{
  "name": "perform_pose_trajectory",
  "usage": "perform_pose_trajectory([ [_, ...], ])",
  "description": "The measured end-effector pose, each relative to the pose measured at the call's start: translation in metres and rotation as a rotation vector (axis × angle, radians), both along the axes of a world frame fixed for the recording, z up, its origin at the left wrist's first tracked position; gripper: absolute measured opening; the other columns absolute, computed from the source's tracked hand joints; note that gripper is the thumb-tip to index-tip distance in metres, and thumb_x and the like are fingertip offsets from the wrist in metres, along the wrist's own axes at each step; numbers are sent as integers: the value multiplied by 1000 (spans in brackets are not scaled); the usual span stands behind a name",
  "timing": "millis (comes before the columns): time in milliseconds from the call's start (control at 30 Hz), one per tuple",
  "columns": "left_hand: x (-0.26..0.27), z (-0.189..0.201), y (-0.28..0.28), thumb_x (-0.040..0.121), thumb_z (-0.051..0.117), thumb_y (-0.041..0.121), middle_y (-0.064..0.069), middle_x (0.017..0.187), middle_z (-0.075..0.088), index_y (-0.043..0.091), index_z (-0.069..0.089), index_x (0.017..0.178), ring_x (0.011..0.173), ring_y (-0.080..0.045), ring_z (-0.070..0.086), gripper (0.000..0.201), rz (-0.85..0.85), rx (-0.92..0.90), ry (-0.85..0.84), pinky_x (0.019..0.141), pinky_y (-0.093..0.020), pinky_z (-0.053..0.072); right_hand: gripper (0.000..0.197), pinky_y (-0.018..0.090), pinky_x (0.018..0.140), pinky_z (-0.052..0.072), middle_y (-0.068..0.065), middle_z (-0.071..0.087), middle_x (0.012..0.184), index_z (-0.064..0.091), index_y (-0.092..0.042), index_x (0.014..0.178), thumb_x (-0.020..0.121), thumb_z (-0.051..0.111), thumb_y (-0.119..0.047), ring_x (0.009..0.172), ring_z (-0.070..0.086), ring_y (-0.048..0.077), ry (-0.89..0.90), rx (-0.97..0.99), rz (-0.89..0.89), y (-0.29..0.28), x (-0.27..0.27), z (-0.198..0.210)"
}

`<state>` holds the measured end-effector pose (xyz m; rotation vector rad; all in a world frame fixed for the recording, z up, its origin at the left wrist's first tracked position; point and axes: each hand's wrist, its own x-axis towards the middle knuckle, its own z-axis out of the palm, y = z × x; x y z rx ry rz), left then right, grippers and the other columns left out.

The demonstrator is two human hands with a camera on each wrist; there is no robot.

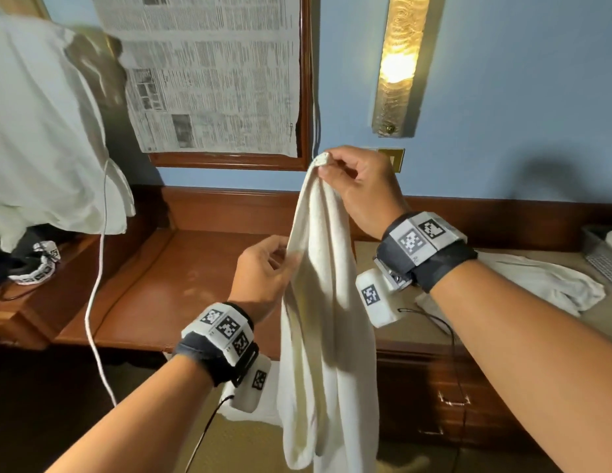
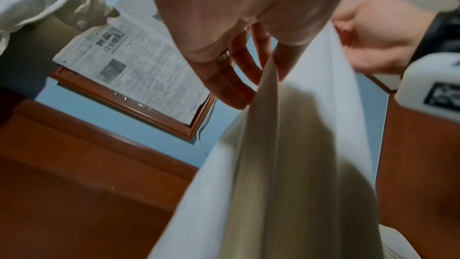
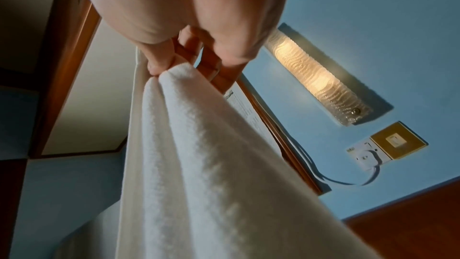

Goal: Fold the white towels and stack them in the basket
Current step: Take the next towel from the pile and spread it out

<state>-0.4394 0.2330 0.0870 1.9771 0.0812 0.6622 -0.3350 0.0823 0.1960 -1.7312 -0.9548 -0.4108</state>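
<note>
Head view looks down on the towel (image 1: 325, 319); wrist views (very close) look up it.

Our right hand (image 1: 356, 186) pinches the towel (image 1: 325, 302) at its twelve o'clock end; our left hand (image 1: 263, 271), lower, pinches its nine o'clock edge.

- A polished reddish-brown wooden desk top (image 1: 181, 285) is running along the foot of the blue wall.
- A dark wooden drawer cabinet with a beige top (image 1: 414, 336) is standing directly to its right.
- A crumpled white towel (image 1: 543, 285) is lying on the beige top.
- A grey metal mesh basket (image 1: 603, 257) is sitting at the top's far right edge, near the towel.
- A lower wooden ledge (image 1: 24, 312) on the left is carrying a white strap printed with black square markers (image 1: 38, 264).
</note>
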Motion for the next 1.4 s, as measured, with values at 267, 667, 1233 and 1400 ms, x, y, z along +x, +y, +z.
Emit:
perform_pose_trajectory([
  [267, 22, -77, -17, 90, 61, 37, 2, 70, 69, 15, 69, 80, 65, -20, 62, 25, -30, 23, 394, 62, -35, 50, 10, 20, 80, 51, -5, 69, 88, 71, -15, 99, 93, 63, -13, 82, 61, 1, 3, 174, -79, -29, 15, 36],
  [667, 55, 3, 18, 83, 68, 19, 5, 56, 56, 17, 60, 61, 54, -9, 46, 24, -94, 129, 207, 54, -29, 36, 8, 22, 92, 37, -16, 57, 120, 77, -15, 87, 86, 70, -11, 104, 55, 5, 193, -844, 53, -10, 0, -58],
  [1233, -16, -91, 183, 91, 68, 27, -7, 70, 66, 15, 64, 79, 62, -21, 57, 17, -64, 99, 345, 63, -41, 50, 12, 8, 61, 40, 6, 65, 84, 76, -3, 87, 86, 64, -3, 70, 57, 14, -8, -285, -303, 145, 13, -3],
  [1400, -30, -100, 220, 83, 62, 58, -9, 82, 73, 17, 70, 93, 73, -24, 68, 43, -185, -50, 371, 74, -51, 55, 11, 17, 60, 45, 10, 70, 84, 77, -7, 92, 87, 68, -8, 71, 60, 18, 15, -205, -356, 168, 13, 2],
])
